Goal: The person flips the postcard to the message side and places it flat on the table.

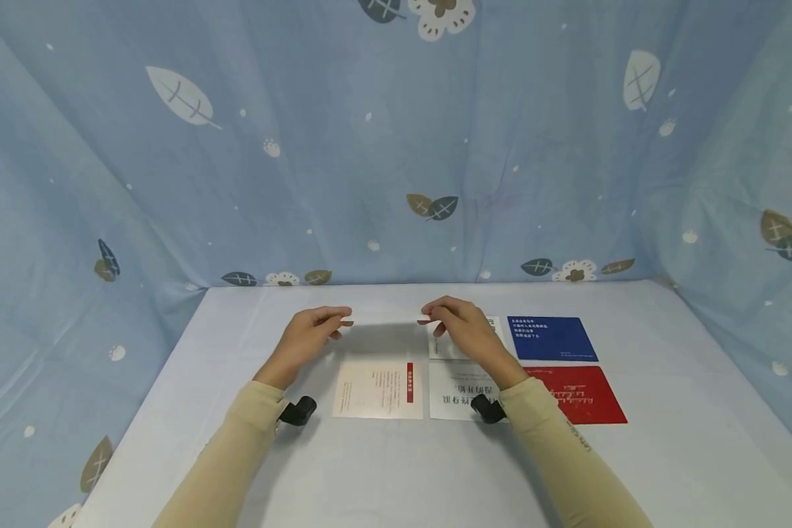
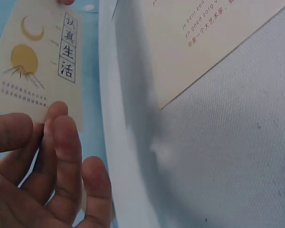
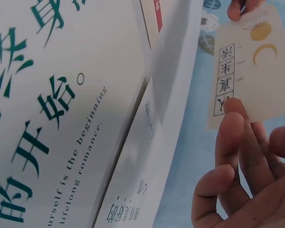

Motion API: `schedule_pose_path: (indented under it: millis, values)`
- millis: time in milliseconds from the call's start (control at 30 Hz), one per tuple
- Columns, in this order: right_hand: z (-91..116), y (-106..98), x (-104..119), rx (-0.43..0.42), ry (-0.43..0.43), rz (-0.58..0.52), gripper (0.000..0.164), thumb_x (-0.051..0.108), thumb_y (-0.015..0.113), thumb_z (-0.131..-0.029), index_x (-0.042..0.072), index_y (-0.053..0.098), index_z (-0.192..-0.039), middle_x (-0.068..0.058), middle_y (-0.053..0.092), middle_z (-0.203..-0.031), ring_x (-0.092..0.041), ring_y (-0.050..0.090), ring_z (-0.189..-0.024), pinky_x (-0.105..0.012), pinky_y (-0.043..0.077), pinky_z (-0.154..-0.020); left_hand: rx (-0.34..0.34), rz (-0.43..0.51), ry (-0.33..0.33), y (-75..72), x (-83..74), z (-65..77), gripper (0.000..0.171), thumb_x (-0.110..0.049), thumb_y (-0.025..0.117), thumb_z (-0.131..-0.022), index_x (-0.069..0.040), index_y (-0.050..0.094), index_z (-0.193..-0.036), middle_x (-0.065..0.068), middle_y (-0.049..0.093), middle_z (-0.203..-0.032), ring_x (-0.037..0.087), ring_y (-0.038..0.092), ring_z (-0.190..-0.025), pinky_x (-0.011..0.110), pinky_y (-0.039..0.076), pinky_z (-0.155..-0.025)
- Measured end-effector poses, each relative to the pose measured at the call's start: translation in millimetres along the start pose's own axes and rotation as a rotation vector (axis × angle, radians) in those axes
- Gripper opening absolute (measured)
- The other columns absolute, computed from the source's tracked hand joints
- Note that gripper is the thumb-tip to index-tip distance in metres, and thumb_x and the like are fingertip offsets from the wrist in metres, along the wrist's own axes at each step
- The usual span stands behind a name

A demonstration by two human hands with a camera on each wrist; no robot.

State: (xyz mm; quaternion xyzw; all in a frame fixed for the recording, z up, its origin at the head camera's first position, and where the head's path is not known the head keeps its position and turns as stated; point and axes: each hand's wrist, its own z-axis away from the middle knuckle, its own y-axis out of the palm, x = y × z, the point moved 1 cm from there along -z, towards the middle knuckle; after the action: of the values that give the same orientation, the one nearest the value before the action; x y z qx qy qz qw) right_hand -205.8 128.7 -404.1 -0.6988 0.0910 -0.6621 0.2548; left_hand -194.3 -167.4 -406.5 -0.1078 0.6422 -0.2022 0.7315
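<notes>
Card [image 2: 38, 80], cream w/ gold moon & sun, is up off the white table [image 1: 369, 469], btwn both hands. L hand [image 1: 306, 339] pinches one end, R hand [image 1: 463, 328] pinches the other; forearms reach fwd, wrists angled inward. Boxed chars read 认真生活; small print nearby looks Chinese, too blurred to be sure. White card [image 3: 85, 111] near R wrist: "urself is the beginning", "lifelong romance." Pale card [image 2: 199, 52] near L wrist incl. "en goed zorg".
</notes>
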Motion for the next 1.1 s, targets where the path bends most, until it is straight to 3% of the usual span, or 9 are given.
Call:
schedule_pose_path:
  millis: [133, 400, 700, 967, 1100]
  values:
    - [0.2, -2.0, -0.3, 0.001, 0.013, 0.008, 0.034, 0.033, 0.048, -0.106, 0.012, 0.071, -0.122, -0.010, 0.068, -0.117, -0.019, 0.068, -0.086, -0.043, 0.046, -0.088, 0.008, 0.020, -0.014, -1.2, -1.9, 0.1, 0.036, -0.027, 0.052, -0.107, -0.013, 0.065, -0.137, 0.011, 0.066, -0.130, 0.030, 0.063, -0.107, 0.049, 0.046, -0.099]
    - [1.4, -1.4, -2.8, 0.016, -0.021, 0.022, 0.028, 0.029, 0.059, -0.103, 0.011, 0.071, -0.120, -0.013, 0.073, -0.113, -0.031, 0.069, -0.090, -0.039, 0.048, -0.080, 0.005, 0.007, 0.018, -1.9, 0.4, -0.8, 0.042, -0.037, 0.055, -0.104, -0.011, 0.067, -0.135, 0.010, 0.064, -0.133, 0.028, 0.063, -0.107, 0.048, 0.044, -0.098]
    - [0.5, 0.9, -1.9, -0.001, -0.021, 0.074, 0.020, 0.023, 0.068, -0.097, 0.017, 0.074, -0.115, -0.001, 0.073, -0.107, -0.023, 0.068, -0.090, -0.037, 0.052, -0.079, -0.048, -0.213, 0.110, 0.6, -3.0, -0.4, 0.039, -0.033, 0.073, -0.094, -0.018, 0.069, -0.129, 0.002, 0.070, -0.117, 0.022, 0.061, -0.101, 0.041, 0.049, -0.086]
    - [0.4, 2.9, 1.1, -0.027, -0.045, 0.141, 0.021, 0.019, 0.073, -0.093, 0.020, 0.073, -0.113, 0.002, 0.073, -0.101, -0.017, 0.065, -0.086, -0.036, 0.051, -0.076, -0.149, -0.361, 0.231, 3.0, -7.6, -0.6, 0.032, -0.028, 0.078, -0.090, -0.021, 0.073, -0.121, -0.003, 0.072, -0.100, 0.017, 0.062, -0.083, 0.035, 0.048, -0.073]
    - [0.3, 3.7, 1.6, -0.028, -0.084, 0.169, 0.023, 0.016, 0.074, -0.092, 0.019, 0.073, -0.115, 0.001, 0.074, -0.102, -0.017, 0.064, -0.085, -0.035, 0.051, -0.074, -0.186, -0.426, 0.259, 3.7, -9.0, -1.9, 0.031, -0.027, 0.078, -0.090, -0.021, 0.073, -0.120, -0.004, 0.073, -0.097, 0.016, 0.062, -0.081, 0.034, 0.047, -0.069]
